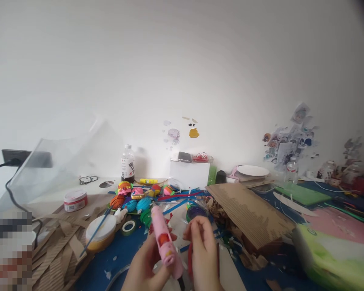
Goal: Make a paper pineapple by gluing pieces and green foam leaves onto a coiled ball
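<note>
My left hand (pixel 147 260) is closed around a pink hot glue gun (pixel 159 226), its nozzle tilted up and away from me and a dark cord leaving its lower end. Beside it, my right hand (pixel 204 252) has thumb and fingers pressed together in a pinch; whatever is between the fingertips, if anything, cannot be made out. A red curved piece (pixel 190 260) shows partly behind the right hand. Beyond the hands lie a dark round tape roll (pixel 196 213) and a heap of colourful paper balls (pixel 136 198). Small red bits appear near the left fingertips.
At left are cardboard strips (pixel 57 250), a yellow tub (pixel 100 232) with a blue brush across it, and a green tape roll (pixel 128 228). A corrugated cardboard sheet (pixel 251 212) and a green-white pack (pixel 336 258) lie right. A bottle (pixel 128 163) stands by the wall.
</note>
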Demonstrator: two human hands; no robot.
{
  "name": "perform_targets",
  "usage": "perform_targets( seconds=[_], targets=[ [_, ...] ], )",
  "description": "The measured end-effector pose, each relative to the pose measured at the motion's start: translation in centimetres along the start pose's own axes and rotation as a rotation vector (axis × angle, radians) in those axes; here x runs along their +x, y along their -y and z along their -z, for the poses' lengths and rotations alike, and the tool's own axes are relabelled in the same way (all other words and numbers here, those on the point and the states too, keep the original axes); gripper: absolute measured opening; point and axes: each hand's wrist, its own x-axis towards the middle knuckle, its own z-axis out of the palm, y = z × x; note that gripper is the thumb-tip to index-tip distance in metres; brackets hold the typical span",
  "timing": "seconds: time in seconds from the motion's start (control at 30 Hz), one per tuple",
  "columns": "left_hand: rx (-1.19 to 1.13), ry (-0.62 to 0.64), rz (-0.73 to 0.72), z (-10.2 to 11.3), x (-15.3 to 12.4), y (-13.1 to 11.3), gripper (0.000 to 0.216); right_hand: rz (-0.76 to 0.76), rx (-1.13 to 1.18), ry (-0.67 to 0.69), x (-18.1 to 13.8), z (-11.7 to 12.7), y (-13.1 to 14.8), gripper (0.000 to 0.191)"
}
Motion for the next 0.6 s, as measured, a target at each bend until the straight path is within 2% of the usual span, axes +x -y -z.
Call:
perform_targets(
  seconds=[0.1, 0.23, 0.37, 0.5, 0.6],
  targets=[
    [-0.238, -0.031, 0.215, 0.0, 0.0, 0.4, 0.045, 0.021, -0.007, -0.085, 1.4, 0.5, -0.1, 0.032],
    [-0.562, 0.006, 0.449, -0.7, 0.0, -0.1, 0.041, 0.009, 0.009, -0.116, 2.1, 0.7, -0.2, 0.031],
    [-0.656, 0.036, 0.487, -0.8, 0.4, -1.1, 0.038, -0.002, 0.012, -0.112, 2.1, 0.8, -0.3, 0.029],
    [-0.71, 0.173, 0.502, -0.3, 0.7, -1.4, 0.027, -0.042, 0.046, -0.106, 2.3, 1.0, -0.5, 0.028],
    [-0.667, 0.23, 0.517, -0.1, 0.5, -1.2, 0.033, -0.102, 0.068, -0.115, 2.5, 1.1, -0.7, 0.024]
  ],
)
